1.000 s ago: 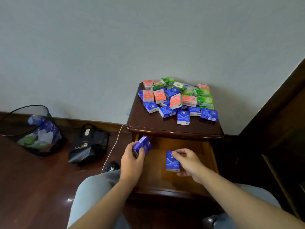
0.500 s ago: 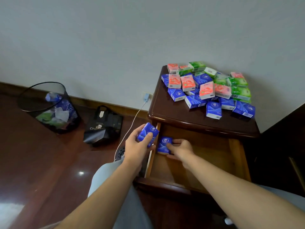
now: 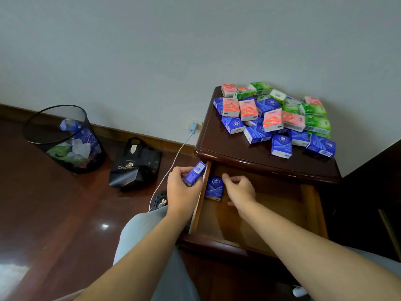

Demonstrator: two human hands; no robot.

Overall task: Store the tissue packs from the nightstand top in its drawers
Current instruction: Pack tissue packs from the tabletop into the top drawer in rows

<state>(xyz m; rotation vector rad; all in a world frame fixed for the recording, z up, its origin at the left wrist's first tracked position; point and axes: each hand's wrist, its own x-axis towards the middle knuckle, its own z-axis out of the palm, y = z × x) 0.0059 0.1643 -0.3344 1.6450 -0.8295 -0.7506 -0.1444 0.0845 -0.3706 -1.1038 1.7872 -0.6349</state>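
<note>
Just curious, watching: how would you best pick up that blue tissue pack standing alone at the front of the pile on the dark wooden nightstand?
Pinch the blue tissue pack across its two broad faces, coming from above and the front. It stands upright at the pile's near edge, so its top and front are free, while other packs crowd behind it.

1. The nightstand point(image 3: 234, 146) has a dark wooden top; a heap of tissue packs point(image 3: 275, 117), blue, pink and green, covers its back and right part, and the front left corner is bare.
2. Its top drawer point(image 3: 312, 205) is pulled out; one blue pack point(image 3: 214, 189) lies in the back left corner.
3. On the floor point(image 3: 54, 213), left of the nightstand, stand a bin point(image 3: 65, 137) and a black bag point(image 3: 134, 164); a white cable point(image 3: 173, 164) runs past the left edge.
</note>
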